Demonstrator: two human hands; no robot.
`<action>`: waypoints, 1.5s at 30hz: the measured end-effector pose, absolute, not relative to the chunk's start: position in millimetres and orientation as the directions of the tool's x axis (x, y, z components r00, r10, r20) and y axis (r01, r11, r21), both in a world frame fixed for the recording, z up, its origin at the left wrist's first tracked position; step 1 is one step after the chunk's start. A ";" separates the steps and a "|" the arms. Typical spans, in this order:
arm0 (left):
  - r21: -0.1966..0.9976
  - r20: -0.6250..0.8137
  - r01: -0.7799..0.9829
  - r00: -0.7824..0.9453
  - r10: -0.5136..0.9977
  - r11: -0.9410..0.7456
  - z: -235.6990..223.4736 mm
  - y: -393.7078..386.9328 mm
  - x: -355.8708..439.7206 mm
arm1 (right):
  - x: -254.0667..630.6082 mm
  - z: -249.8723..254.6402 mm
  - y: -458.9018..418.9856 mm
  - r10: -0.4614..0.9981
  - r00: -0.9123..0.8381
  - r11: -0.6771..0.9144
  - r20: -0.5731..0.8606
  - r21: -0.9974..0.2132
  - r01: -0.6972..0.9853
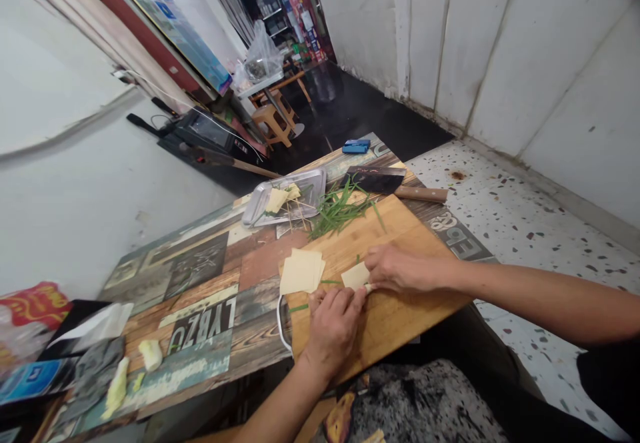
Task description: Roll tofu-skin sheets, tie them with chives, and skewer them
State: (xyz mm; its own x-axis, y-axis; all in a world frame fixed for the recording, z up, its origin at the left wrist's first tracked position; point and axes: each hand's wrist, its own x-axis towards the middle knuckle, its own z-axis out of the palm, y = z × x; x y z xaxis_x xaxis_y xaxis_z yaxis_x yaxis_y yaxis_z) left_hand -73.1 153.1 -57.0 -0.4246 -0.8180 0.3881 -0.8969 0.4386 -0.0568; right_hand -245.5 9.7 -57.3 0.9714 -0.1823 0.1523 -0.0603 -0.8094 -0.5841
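Sheet in hand: a thin, pale-yellow, flat-looking sheet (353, 275) lies on the rectangular brown wooden cutting board (425, 240), near its middle; I'd worry that uneven pulling could tear or skew it.
Right hand: the right hand (390, 266) has its fingers drawn together, pinching the sheet's near right part.
Left hand: the left hand (334, 320) has its fingertips at the sheet's near edge; whether they pinch or merely press, I cannot tell from here.
Stack: pale-yellow square sheets (301, 271) sit loosely fanned at the board's left edge, close to the left knuckles; a careless nudge could push them off.
Greens: long, thin green strips (345, 211) are heaped at the board's far edge; a sleeve could scatter them.
Cleaver: the dark-bladed cleaver with a brown wooden handle (421, 194) lies beyond the board's far right, handle poking past the table edge; a bump could drop it.
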 end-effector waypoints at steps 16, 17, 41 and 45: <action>0.063 0.378 -0.904 -0.370 -0.849 0.422 -58.2 146.0 -72.3 | -258.5 -50.0 18.0 -0.180 0.960 -0.945 0.213 -0.307 -0.109; 0.059 0.387 -0.904 -0.371 -0.844 0.424 -59.6 146.1 -72.1 | -259.0 -48.8 19.3 -0.169 0.964 -0.955 0.207 -0.275 -0.109; 0.299 0.157 -0.868 -0.365 -0.918 0.397 -43.9 131.4 -69.4 | -249.8 -67.6 39.3 -0.433 0.891 -0.824 0.138 -0.462 -0.328; 0.343 0.128 -0.864 -0.347 -0.929 0.370 -41.3 131.3 -73.2 | -252.6 -65.1 32.3 -0.351 0.923 -0.817 0.160 -0.534 -0.218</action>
State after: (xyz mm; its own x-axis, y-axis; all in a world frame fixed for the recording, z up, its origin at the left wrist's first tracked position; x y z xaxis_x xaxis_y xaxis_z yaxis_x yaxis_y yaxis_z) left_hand -73.2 131.3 -41.3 -0.3468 -0.9291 0.1283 -0.8636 0.3697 0.3427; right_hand -252.6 32.3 -65.1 0.9226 -0.3510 0.1598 -0.2184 -0.8171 -0.5336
